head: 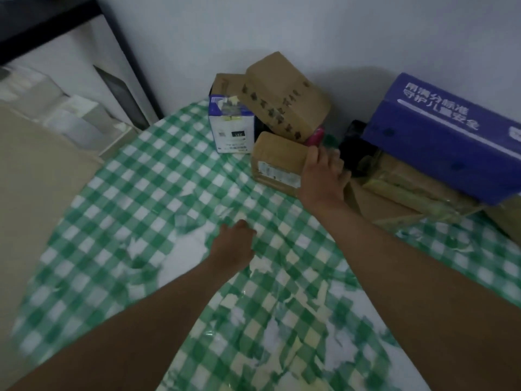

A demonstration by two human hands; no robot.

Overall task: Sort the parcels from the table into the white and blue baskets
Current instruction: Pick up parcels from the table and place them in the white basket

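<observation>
A small brown cardboard parcel [277,162] with a white label on its near face lies on the green-and-white checked tablecloth [158,176], toward the far side of the table near the wall. The person's right hand [322,176] is on its right end, thumb lying over the top edge and fingers spread down past the far corner; it looks like the start of a grip, but the fingers are partly hidden behind the box, so I cannot say for sure that they have closed round it.

Just behind that parcel a larger brown box [284,94] with dark printed characters leans tilted, resting on the things around it. To its left stands a white carton with a blue top [231,122], upright, and another brown box [225,83] shows behind that one. Something pink [315,138] peeks out between the tilted box and the small parcel.

The left hand [234,246] sits nearer the middle of the table, fingers curled under into a loose fist, knuckles down on the cloth, holding nothing.

Off to the right, a big blue box with white lettering [442,136] lies on top of flat brown cartons [408,193], with a dark object [355,148] tucked between them and the parcel pile. The cloth is wrinkled and blurred near the bottom.
</observation>
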